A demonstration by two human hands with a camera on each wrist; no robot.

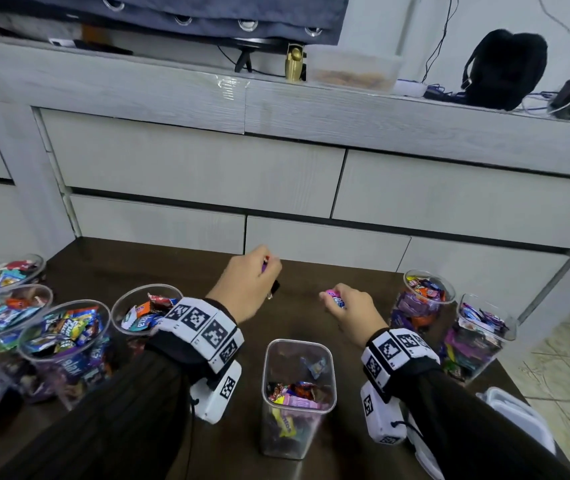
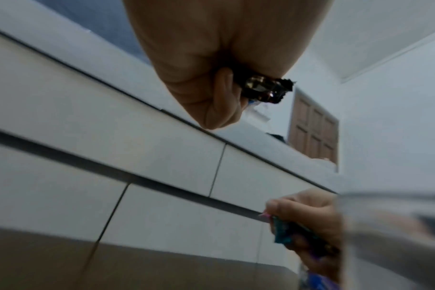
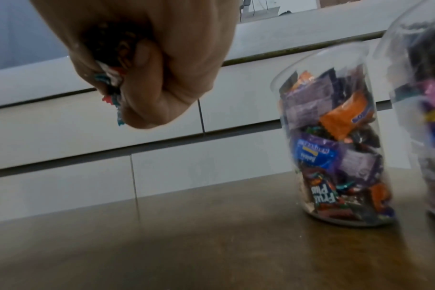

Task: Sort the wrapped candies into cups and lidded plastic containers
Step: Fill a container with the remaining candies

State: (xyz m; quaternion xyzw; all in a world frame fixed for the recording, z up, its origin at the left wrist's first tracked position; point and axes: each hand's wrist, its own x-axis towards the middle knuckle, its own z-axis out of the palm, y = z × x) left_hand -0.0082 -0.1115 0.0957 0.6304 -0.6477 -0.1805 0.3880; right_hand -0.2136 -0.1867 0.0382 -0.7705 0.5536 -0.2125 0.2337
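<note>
Left hand (image 1: 247, 285) is clenching a fistful of wrapped candies (image 2: 266, 89), grip closed. Right hand (image 1: 351, 311) is gripping a pink-wrapped candy (image 1: 335, 299) plus others. Both are hovering over the counter (image 1: 297, 306), behind the square container (image 1: 299, 398). Risk: loose wrappers are protruding from both fists, so pieces could be slipping out mid-transfer or landing in the wrong cup.

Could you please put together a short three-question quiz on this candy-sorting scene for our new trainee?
1. True or false: the left hand is open and holds nothing.
2. Which is least full: (a) the square container nearest the person, (b) the round cup on the right?
3. What does the right hand hold?

Key: 1. False, it grips wrapped candies. 2. a. 3. Wrapped candies, a pink-wrapped candy showing.
</note>
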